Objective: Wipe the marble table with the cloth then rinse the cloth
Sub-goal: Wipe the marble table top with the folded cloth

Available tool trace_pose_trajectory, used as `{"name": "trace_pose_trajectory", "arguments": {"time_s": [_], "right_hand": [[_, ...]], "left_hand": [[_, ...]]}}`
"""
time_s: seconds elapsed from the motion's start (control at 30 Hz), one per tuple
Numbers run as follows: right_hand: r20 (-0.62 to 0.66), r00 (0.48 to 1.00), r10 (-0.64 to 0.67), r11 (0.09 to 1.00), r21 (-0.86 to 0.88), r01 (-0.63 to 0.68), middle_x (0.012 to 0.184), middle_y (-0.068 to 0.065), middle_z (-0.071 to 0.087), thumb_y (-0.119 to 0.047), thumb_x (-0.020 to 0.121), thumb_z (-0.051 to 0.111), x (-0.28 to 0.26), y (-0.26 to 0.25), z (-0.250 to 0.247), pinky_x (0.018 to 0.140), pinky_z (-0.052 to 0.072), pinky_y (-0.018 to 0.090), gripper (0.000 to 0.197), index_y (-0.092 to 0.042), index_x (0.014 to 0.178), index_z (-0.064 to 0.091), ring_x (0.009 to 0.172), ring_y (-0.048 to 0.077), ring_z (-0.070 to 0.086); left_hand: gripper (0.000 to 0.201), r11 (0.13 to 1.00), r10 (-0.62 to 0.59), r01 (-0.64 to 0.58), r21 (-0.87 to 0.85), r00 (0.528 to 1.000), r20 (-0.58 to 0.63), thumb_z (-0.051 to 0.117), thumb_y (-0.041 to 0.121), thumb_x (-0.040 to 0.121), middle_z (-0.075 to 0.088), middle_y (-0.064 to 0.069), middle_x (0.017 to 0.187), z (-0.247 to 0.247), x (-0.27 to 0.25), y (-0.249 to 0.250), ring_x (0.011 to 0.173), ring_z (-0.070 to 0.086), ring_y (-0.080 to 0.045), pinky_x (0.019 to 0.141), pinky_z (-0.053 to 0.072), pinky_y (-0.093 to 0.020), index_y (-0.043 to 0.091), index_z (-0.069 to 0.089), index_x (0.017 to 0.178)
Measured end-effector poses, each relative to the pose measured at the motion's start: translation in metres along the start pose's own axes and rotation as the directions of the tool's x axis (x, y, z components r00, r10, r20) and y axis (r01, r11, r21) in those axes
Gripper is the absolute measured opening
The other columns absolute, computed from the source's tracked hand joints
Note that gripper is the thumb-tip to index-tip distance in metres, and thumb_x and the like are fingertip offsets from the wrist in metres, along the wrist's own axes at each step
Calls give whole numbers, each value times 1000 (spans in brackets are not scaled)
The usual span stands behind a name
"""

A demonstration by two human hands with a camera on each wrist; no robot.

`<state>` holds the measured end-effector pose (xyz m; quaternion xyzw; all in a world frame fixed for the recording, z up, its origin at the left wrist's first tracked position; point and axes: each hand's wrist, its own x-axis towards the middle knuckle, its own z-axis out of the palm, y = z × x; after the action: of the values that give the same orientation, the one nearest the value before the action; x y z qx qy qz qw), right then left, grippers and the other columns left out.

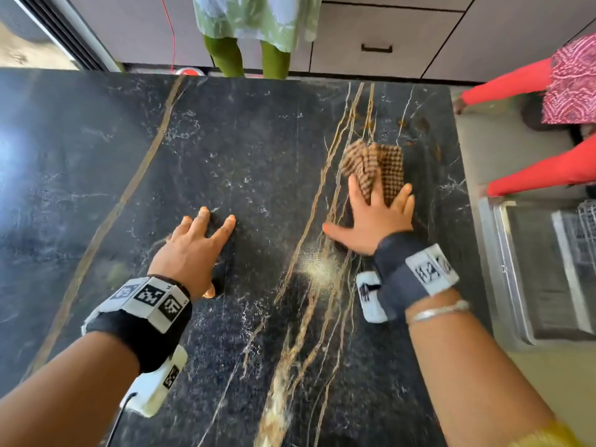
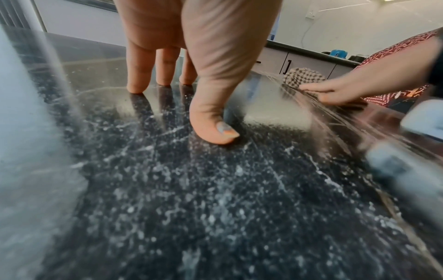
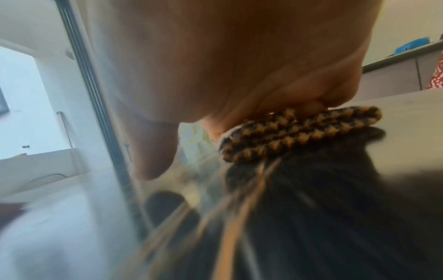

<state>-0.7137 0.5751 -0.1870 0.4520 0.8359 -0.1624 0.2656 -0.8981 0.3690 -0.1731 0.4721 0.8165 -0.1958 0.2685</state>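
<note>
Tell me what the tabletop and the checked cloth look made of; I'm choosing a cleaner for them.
The table looks like polished dark marble or a similar stone: black with white flecks, tan and gold veins, and a glossy surface that mirrors light and the left hand. The cloth, pressed flat by the right hand, looks like soft woven fabric, probably cotton, in a brown-and-tan check; it folds and bunches with a matte finish.

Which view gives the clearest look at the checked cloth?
The head view: the cloth lies bunched on the marble table under the right hand, whole outline visible. The left wrist view shows it small and distant; the right wrist view shows only a blurred edge beneath the palm.
</note>
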Motion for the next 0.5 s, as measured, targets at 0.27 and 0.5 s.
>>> {"name": "trace_pose_trajectory", "arguments": {"time_s": [0.27,0.5], "right_hand": [[31,994,-105,994,19,104,156,7,-24,-92,56,43,68,-70,-60,112,-12,59,119,-37,147,-11,135,53,-23],[76,884,-460,846,-264,463,157,16,-15,-88,59,46,0,-105,2,112,-7,63,124,-24,149,-11,135,56,-21]], "left_hand": [[123,1000,7,-7,20,1000,22,81,36,64,-2,-13,156,-4,1,1,142,12,-35,113,25,-38,33,-10,146],[122,1000,6,-7,16,999,38,81,37,64,-3,-13,156,-2,6,-2,143,10,-36,114,22,-38,33,-11,146]]}}
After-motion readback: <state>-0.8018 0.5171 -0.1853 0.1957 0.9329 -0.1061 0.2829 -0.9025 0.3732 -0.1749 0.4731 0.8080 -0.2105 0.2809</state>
